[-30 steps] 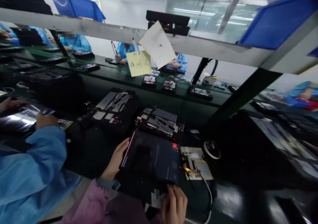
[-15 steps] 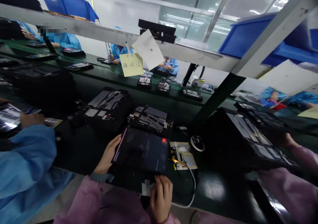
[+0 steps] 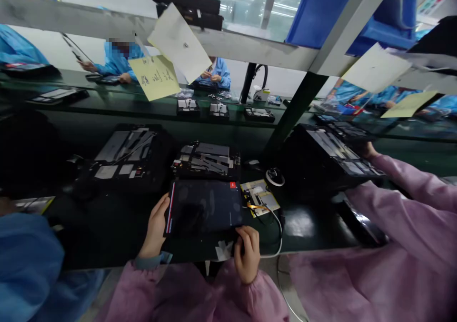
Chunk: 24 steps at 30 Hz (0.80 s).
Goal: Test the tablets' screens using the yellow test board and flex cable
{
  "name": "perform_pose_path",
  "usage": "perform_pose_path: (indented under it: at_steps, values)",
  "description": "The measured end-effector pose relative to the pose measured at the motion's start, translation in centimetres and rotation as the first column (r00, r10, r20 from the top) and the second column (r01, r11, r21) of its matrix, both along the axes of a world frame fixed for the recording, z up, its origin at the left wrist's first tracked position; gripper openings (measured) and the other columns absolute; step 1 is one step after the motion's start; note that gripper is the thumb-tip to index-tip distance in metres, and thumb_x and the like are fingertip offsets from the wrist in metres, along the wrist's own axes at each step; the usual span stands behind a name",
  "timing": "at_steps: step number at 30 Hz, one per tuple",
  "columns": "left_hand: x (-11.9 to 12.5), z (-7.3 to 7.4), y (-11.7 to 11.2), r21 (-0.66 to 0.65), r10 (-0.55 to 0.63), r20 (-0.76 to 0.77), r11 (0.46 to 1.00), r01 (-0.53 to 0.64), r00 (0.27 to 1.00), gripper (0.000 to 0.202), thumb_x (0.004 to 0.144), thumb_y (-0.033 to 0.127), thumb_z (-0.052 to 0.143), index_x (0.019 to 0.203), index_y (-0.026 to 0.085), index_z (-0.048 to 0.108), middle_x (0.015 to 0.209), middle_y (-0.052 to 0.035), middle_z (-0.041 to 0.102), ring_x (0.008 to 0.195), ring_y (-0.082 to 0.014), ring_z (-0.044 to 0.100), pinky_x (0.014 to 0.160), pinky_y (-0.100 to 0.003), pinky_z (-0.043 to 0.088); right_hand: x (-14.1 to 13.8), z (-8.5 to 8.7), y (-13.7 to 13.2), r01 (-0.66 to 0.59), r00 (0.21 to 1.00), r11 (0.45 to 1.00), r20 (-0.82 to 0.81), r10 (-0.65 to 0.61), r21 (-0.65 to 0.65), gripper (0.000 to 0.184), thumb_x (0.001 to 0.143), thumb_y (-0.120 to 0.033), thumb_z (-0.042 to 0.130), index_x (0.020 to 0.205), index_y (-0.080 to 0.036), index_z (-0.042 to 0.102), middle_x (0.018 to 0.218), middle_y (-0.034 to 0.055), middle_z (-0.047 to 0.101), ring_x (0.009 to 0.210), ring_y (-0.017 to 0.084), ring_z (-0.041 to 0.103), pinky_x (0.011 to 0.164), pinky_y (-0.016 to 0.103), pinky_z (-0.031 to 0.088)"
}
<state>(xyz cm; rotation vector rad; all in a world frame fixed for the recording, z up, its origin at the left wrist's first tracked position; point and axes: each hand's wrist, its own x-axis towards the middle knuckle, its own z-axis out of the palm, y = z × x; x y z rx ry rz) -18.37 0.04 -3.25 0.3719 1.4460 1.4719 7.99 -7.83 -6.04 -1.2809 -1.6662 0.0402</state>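
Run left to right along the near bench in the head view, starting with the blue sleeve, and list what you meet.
Blue sleeve of a co-worker → left hand → dark-screened tablet → yellow-edged panel → tall black stack.

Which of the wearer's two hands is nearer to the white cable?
Right. The right hand is at the lower right corner of the tablet, left of the white cable in the picture; the left hand holds the tablet's left edge, farther from the cable.
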Motion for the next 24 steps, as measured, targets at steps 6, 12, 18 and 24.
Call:
perform_pose_path:
  at_steps: [6, 12, 18, 24]
  values:
    - [0.2, 0.7, -0.3, 0.011, -0.020, -0.013, 1.000, 0.020, 1.000, 0.042, 0.072, 0.046, 0.071, 0.109, 0.026, 0.068, 0.121, -0.0014, 0.066, 0.118, -0.0240, 0.057, 0.108, -0.039, 0.038, -0.2, 0.6, -0.1, 0.023, 1.000, 0.999, -0.013, -0.024, -0.029, 0.031, 0.086, -0.004, 0.042, 0.108, -0.019, 0.059, 0.099, 0.0090, 0.058, 0.098, 0.022, 0.054, 0.081, 0.038, 0.048]
    - [0.4, 1.2, -0.2, 0.007, 0.010, -0.025, 1.000, -0.010, 1.000, 0.038, 0.072, 0.043, 0.072, 0.105, 0.024, 0.070, 0.115, -0.0026, 0.069, 0.113, -0.0246, 0.060, 0.104, -0.038, 0.043, -0.2, 0.7, 0.0, 0.012, 1.000, 0.999, -0.025, -0.014, -0.041, 0.031, 0.085, -0.004, 0.043, 0.107, -0.019, 0.060, 0.098, 0.0085, 0.059, 0.097, 0.022, 0.055, 0.080, 0.038, 0.048]
    - [0.5, 1.5, -0.2, -0.021, 0.007, -0.045, 1.000, -0.008, 0.999, 0.040, 0.071, 0.045, 0.072, 0.104, 0.024, 0.070, 0.117, -0.0013, 0.068, 0.118, -0.0260, 0.056, 0.107, -0.038, 0.039, 0.1, 0.3, -0.3, 0.028, 0.999, 0.997, -0.037, -0.031, -0.075, 0.032, 0.086, -0.005, 0.042, 0.110, -0.019, 0.059, 0.101, 0.0094, 0.058, 0.099, 0.022, 0.055, 0.083, 0.040, 0.048]
    - [0.6, 2.1, -0.5, -0.047, 0.003, -0.115, 0.999, -0.009, 0.993, 0.037, 0.074, 0.044, 0.069, 0.104, 0.023, 0.070, 0.116, -0.0013, 0.069, 0.119, -0.0261, 0.056, 0.106, -0.037, 0.040, -0.1, 0.6, -0.3, 0.027, 0.999, 0.997, -0.015, -0.029, -0.072, 0.033, 0.087, -0.006, 0.043, 0.112, -0.020, 0.059, 0.100, 0.0092, 0.058, 0.099, 0.023, 0.055, 0.081, 0.040, 0.049]
